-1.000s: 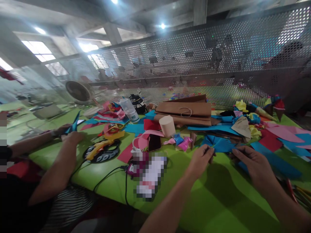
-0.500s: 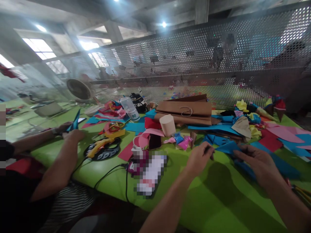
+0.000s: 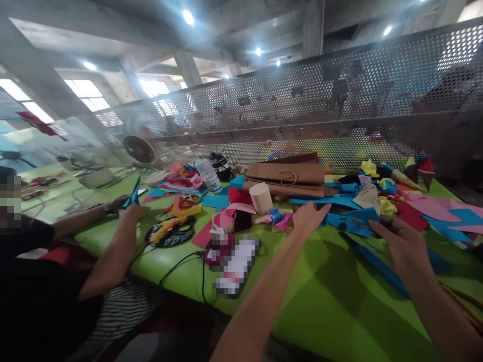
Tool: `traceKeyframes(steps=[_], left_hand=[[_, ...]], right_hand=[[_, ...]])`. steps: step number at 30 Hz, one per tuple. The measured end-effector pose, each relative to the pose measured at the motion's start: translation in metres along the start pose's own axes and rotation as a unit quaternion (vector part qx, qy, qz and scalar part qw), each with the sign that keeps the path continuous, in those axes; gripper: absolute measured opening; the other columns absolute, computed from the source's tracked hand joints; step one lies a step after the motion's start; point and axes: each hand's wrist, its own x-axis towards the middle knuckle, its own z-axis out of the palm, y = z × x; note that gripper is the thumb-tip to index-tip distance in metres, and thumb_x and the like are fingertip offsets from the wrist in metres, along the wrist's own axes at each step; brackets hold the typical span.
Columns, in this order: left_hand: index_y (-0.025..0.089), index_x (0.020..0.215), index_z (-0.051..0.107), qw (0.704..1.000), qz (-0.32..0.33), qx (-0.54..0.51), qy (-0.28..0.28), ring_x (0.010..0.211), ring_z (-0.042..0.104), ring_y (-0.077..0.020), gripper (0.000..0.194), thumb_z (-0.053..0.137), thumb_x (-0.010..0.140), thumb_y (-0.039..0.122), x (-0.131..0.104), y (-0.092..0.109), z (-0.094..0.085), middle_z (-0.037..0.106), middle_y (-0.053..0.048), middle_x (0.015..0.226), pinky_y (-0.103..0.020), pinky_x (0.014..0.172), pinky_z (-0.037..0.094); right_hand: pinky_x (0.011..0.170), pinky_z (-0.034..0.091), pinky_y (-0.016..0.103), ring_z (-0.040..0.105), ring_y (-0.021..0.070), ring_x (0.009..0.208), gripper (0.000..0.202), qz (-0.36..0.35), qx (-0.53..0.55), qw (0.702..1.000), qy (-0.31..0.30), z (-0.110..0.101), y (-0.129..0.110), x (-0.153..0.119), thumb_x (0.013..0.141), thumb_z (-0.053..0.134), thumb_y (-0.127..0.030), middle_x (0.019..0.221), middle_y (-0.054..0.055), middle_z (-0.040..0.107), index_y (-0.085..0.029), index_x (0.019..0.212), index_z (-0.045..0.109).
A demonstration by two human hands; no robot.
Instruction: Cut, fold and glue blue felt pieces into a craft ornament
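My right hand (image 3: 402, 241) pinches the edge of a blue paper piece (image 3: 362, 217) above the green table (image 3: 309, 301). To the left, my left hand (image 3: 309, 216) reaches over the pile beside the pink and blue wrapped bits (image 3: 281, 219), with thumb and forefinger apart and nothing seen between them. Blue sheets lie just past its fingertips. A long dark blue strip (image 3: 377, 264) rests on the table below my right hand. The far edge of my left hand's fingers is partly hidden.
A phone (image 3: 237, 264), a glue gun (image 3: 164, 231) on a black tray, a cream roll (image 3: 260, 197), a plastic cup (image 3: 209, 176) and brown folded material (image 3: 287, 173) lie around. At left, a person's hands (image 3: 130, 208) hold blue paper. A perforated screen stands behind.
My left hand has moved forward, away from the blue paper, and its fingers have spread. My right hand still holds the paper. The view has tilted up and shifted left.
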Motion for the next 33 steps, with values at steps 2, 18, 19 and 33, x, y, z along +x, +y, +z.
traceKeyframes(steps=[2,18,19,33], left_hand=[[0.015,0.106,0.067,0.999,-0.012,0.038,-0.015,0.114,0.064,-0.0416,0.054,0.066,0.08,0.062,0.007,0.006,0.006,0.071,-0.023,0.117,-0.048,0.097,0.045],[0.016,0.089,0.057,0.951,0.068,-0.298,-0.045,0.074,0.065,-0.0146,0.023,0.073,0.074,0.011,-0.043,-0.019,0.035,0.068,-0.002,0.08,-0.025,0.069,0.052],[0.016,0.089,0.057,0.929,0.077,-0.356,-0.06,0.074,0.065,-0.0146,0.025,0.075,0.072,0.011,-0.049,-0.018,0.037,0.067,-0.002,0.08,-0.026,0.071,0.052],[0.015,0.1,0.069,0.867,0.133,-0.461,-0.137,0.098,0.067,-0.022,0.024,0.074,0.077,0.018,-0.054,-0.02,0.03,0.074,-0.007,0.103,-0.034,0.093,0.051]], right_hand=[[0.062,0.046,0.031,0.056,0.0169,0.066,0.036,-0.007,-0.001,1.0,-0.01,0.0,0.003,0.001,0.06,0.089,-0.048,0.068,-0.002,0.063,-0.025,0.08,0.071],[0.073,0.051,0.033,0.065,0.0214,0.082,0.039,0.059,0.062,0.984,-0.158,0.018,0.013,-0.016,0.065,0.088,-0.053,0.093,0.003,0.076,-0.025,0.089,0.076],[0.071,0.051,0.032,0.064,0.0203,0.079,0.039,0.06,0.064,0.984,-0.155,0.019,0.014,-0.017,0.064,0.088,-0.053,0.09,0.002,0.075,-0.025,0.087,0.075],[0.061,0.05,0.028,0.062,0.0162,0.067,0.036,0.106,0.05,0.981,-0.154,0.02,0.011,-0.024,0.068,0.088,-0.048,0.08,-0.001,0.072,-0.023,0.087,0.071]])
